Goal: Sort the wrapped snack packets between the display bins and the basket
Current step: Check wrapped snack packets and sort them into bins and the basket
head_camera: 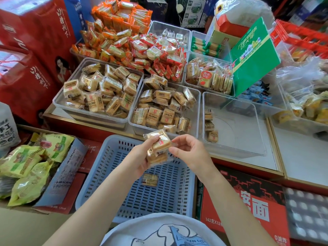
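Packets (158,147) of wrapped biscuit, a small stack of them, sat in the grip of the left hand (142,157), whose fingers curled round the bundle just above the far rim of the blue basket (99,174). The right hand (188,153) pinched the bundle's right edge between thumb and fingertips, seemingly about to peel one packet off. One single packet (150,180) lay on the basket floor, nearer the person than the hands. Beyond the basket, on the desk, stood a clear bin (166,107) heaped with similar packets; right of the basket's far corner a nearly bare bin (234,125) held three packets along its left wall. The step looked like separating the stack; next, each packet would need judging and dropping into basket or bin.
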A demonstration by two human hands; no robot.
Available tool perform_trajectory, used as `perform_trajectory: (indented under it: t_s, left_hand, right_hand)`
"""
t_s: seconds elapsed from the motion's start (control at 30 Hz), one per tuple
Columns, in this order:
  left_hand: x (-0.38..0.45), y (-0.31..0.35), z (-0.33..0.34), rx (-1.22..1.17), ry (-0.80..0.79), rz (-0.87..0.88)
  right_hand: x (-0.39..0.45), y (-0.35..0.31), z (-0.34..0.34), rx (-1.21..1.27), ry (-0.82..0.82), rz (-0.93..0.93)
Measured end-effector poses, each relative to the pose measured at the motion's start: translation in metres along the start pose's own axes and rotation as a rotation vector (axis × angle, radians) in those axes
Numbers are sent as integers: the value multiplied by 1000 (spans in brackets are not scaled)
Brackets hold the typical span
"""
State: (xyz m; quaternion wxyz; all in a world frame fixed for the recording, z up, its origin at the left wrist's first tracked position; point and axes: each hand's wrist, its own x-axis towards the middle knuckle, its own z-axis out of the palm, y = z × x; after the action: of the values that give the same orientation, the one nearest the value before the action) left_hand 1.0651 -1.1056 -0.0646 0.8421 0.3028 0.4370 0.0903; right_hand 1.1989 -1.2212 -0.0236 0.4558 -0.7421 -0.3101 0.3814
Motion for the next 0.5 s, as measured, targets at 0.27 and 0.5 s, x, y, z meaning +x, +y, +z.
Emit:
perform_trajectory:
  t_s: [0.27,0.5]
  left_hand:
    - [2,-5,3,25,46,-3]
    - [3,-7,4,126,6,54]
  right_hand:
    - [-1,2,5,-192,4,-192]
    - [2,10,5,-256,46,-174]
